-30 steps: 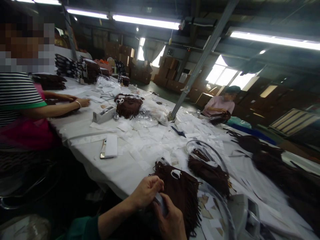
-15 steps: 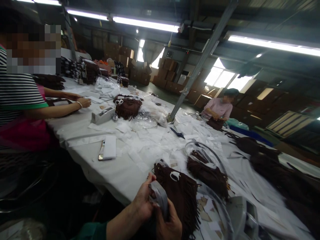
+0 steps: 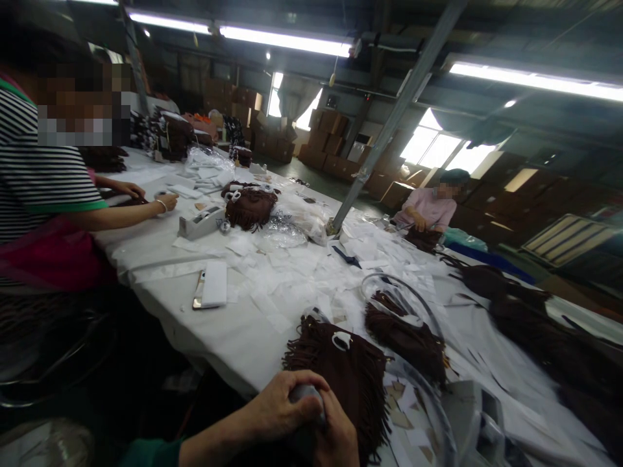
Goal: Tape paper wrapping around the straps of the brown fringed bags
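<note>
My left hand and my right hand are closed together at the bottom edge around a small grey-white piece that shows between the fingers. They sit on the near end of a brown fringed bag with a white ring on top, lying at the table's near edge. A second brown fringed bag lies just beyond it, partly under a clear plastic hoop.
The long white table is strewn with white paper slips. A phone under a white pad lies at left, a tape dispenser farther back. A person in a striped top works at left, another person sits across. A slanted metal pole meets the table.
My hands have dropped lower and closed over the grey-white piece, which stood up between them half a second ago. The person at left has shifted forward.
</note>
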A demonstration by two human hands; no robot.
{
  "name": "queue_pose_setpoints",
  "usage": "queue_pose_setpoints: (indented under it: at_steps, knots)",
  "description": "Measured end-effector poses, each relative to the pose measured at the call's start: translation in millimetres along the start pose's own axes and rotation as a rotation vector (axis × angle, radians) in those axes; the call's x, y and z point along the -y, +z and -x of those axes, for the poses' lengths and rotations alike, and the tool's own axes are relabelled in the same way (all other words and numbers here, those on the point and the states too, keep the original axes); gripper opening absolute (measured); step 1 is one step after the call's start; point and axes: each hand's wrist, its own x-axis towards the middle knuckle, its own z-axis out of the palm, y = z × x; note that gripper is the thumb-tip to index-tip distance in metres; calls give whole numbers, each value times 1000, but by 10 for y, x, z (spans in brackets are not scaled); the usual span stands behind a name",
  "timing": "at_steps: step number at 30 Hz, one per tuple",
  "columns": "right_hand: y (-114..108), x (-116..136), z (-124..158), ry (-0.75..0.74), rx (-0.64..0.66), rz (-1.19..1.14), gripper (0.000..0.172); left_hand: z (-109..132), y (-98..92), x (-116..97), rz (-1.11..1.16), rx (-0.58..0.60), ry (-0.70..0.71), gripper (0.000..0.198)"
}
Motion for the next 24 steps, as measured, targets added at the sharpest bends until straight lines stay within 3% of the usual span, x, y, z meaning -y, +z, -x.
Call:
queue_pose_setpoints:
  at_steps: [5,9,12,16,20,24]
  knots:
    - [21,42,28,190,-5,-85,36,58,57,69,-36,-98,-1,43]
    - [66,80,55,402,-3,-235,40,100,129,176,68,-183,-9,38]
    - [102,140,47,455,-10,-327,45,104,103,199,157,-192,-38,38]
    - [140,219,13,374,18,-330,47,98,44,153,246,-239,-124,38]
    - [193,211,36,239,-30,-93,42,107,89,163,465,-313,-207,40]
    - [231,115,106,98,-79,79,40,106,138,245,595,-315,-192,37]
